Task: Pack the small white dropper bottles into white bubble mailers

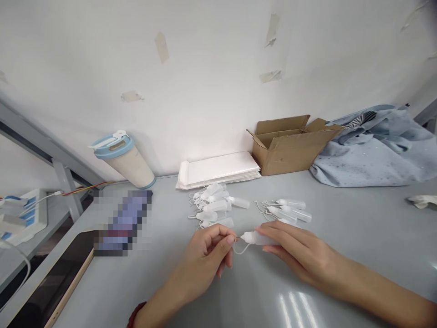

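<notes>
My right hand (293, 253) holds a small translucent plastic dropper bottle (256, 238) on its side, with the pointed white nozzle facing left. A thin white loop (241, 250) hangs from the nozzle area. My left hand (205, 255) pinches the loop's end between finger and thumb, close to the nozzle. Behind the hands lie two loose piles of similar bottles on the grey tabletop (259, 291). One pile (211, 205) is straight ahead of my left hand, and the other (287, 212) is just beyond my right hand.
A stack of white flat bags (218, 169) and an open cardboard box (290, 148) stand against the white wall. Nearby are a crumpled blue cloth (372, 150), a lidded tumbler (124, 159), a pixelated object (123, 223), a dark tablet (58, 273) and a power strip (23, 214).
</notes>
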The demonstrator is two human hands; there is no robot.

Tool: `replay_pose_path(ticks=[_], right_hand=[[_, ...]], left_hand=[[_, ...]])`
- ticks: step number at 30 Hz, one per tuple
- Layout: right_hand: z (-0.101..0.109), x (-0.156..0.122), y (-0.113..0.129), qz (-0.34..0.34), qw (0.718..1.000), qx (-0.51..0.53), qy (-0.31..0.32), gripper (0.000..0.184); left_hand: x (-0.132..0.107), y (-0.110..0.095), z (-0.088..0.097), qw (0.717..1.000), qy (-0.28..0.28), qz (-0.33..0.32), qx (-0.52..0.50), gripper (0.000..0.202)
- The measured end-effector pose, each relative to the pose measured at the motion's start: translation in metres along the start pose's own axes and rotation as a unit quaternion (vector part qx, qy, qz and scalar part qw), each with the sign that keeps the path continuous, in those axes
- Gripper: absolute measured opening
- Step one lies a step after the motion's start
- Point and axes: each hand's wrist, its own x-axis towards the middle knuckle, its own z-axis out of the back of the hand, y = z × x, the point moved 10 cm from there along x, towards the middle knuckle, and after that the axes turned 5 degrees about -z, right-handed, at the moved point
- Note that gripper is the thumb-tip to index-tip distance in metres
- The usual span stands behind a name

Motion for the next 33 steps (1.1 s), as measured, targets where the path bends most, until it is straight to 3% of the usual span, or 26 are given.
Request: replay_pose_path(ticks=[21,26,33], right_hand=[[0.006,-0.009,0.021,0.049,0.992,-0.089,-0.069,0.026],[0.000,-0.010,0.021,0.070,0.989,-0.114,-0.069,0.026],[0.007,-0.006,0.011,0.042,0.991,-0.084,-0.097,0.028]], left_hand=[[-0.006,0.009,-0.019,0.999,0.019,0.014,-0.041,0.031],[0.000,0.015,-0.016,0.999,-0.003,0.015,-0.049,0.029],[0.006,0.011,-0.001,0.997,-0.039,0.016,-0.071,0.031]])
